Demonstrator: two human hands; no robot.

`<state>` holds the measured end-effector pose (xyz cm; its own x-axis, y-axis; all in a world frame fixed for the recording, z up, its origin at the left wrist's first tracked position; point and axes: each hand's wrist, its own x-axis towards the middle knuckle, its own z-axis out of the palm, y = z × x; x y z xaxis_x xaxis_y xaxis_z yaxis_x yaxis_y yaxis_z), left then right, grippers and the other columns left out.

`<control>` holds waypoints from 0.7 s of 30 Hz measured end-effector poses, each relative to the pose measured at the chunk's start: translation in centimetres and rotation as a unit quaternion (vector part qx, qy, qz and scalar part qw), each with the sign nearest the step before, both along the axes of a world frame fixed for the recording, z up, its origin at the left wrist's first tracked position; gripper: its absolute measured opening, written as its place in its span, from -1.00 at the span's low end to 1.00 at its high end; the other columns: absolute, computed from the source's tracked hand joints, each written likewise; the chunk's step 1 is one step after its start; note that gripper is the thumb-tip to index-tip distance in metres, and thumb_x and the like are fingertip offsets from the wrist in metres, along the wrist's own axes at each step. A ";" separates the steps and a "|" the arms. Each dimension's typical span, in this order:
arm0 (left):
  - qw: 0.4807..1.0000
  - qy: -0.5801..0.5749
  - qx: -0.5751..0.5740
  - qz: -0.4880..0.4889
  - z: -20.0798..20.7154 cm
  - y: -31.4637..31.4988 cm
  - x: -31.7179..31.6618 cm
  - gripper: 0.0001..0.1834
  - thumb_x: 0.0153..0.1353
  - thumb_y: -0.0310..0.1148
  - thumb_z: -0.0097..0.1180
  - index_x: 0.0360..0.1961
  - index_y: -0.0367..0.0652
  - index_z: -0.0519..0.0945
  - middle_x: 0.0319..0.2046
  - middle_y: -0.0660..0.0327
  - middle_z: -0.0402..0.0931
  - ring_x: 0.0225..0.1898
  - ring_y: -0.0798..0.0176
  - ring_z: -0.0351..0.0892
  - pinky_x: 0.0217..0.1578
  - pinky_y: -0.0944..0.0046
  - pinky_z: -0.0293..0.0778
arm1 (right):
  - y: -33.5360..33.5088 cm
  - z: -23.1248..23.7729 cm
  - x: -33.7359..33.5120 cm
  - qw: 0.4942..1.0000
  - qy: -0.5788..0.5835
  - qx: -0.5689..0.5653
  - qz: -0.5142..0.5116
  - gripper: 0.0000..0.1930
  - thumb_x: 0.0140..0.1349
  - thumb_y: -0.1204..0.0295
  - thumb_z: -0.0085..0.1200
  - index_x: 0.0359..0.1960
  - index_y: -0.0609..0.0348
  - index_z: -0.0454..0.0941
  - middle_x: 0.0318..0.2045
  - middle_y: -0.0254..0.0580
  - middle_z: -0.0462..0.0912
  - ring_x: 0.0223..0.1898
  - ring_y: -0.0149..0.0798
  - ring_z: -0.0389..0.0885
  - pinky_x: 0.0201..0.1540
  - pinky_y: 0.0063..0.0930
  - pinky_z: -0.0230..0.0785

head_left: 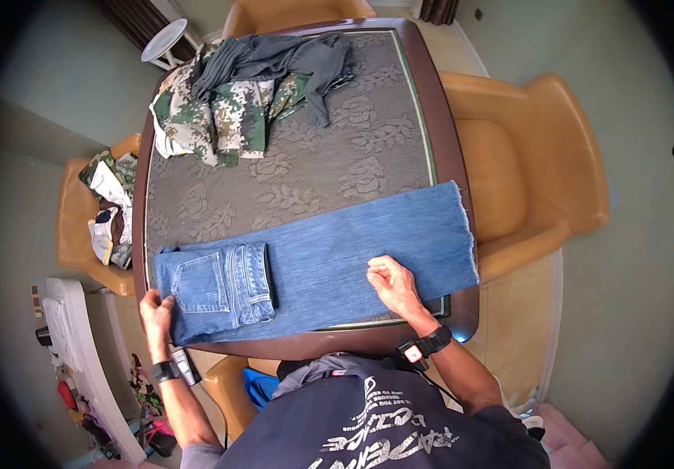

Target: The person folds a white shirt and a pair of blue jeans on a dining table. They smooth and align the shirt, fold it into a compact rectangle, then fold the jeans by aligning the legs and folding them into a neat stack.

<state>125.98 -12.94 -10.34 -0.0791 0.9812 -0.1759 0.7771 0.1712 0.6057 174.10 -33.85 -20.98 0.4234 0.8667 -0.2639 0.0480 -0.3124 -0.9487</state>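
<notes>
A pair of blue jeans (pixel 329 250) lies across the near part of the table, folded lengthwise. Its waist end is turned back at the left, so a back pocket and the waistband face up. The frayed leg hem reaches the table's right edge. At the folded left end, my left hand (pixel 156 311) grips the denim's edge, thumb on top and the other fingers mostly hidden. Over the leg part, right of the waistband, my right hand (pixel 395 288) is closed with its fingers curled in. Nothing shows in it; whether it touches the denim I cannot tell.
Camouflage clothing (pixel 235 113) and a dark grey garment (pixel 282 59) lie heaped at the table's (pixel 329 160) far left. Tan chairs stand around it, including a right chair (pixel 509 172) and a left chair (pixel 75 223) piled with clothes (pixel 112 203). A white stool (pixel 165 41) stands far left.
</notes>
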 end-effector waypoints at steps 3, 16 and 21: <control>0.989 0.112 0.080 0.050 -2.6 -0.5 1.7 -0.68 0.05 -0.52 0.25 -0.14 -0.41 0.55 -0.41 0.03 0.58 -0.35 0.13 0.54 -0.23 0.14 0.48 | -0.2 -0.5 0.2 0.999 0.017 -0.001 -0.030 -0.78 0.19 0.54 0.21 -0.12 0.26 0.59 -0.32 -0.04 0.74 -0.26 -0.20 0.75 -0.15 -0.37 0.59; 0.925 0.150 0.220 -0.272 -5.8 -7.8 21.0 -0.51 0.02 -0.46 0.27 0.04 -0.28 0.55 0.14 -0.11 0.39 0.25 -0.21 0.30 0.23 -0.12 0.27 | -6.4 2.8 10.0 0.879 -0.396 -0.202 -0.171 -0.26 0.03 0.36 0.37 0.27 0.22 0.31 0.10 0.13 0.46 0.16 0.17 0.36 0.23 -0.02 0.24; 0.935 0.120 0.201 -0.267 -6.6 -7.6 20.1 -0.54 0.02 -0.48 0.26 0.02 -0.29 0.57 0.18 -0.11 0.35 0.29 -0.23 0.25 0.26 -0.13 0.22 | -7.3 2.6 10.8 0.888 -0.350 -0.224 -0.196 -0.28 0.01 0.35 0.40 0.23 0.22 0.36 0.11 0.13 0.45 0.16 0.16 0.37 0.21 -0.03 0.28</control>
